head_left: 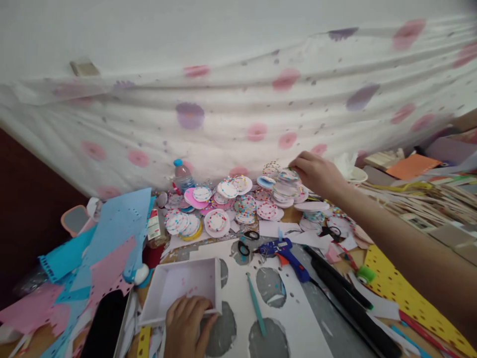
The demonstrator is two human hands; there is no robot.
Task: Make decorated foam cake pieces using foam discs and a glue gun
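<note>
My left hand rests over the near edge of a shallow white box, fingers curled inside and thumb outside. A few small pink bits lie in the box. Further back, my right hand pinches the edge of a round white paper disc, slightly blurred, over a pile of similar discs. Those discs carry coloured dots, such as one with a red dotted ring. Between my hands lie a blue glue gun, a teal pen-like stick and a white sheet with round holes cut out.
Blue and pink sheets lie at left beside a black phone. A water bottle stands behind the discs. Scissors, a long black tool and yellow dotted paper surround the work area. A flowered curtain hangs behind.
</note>
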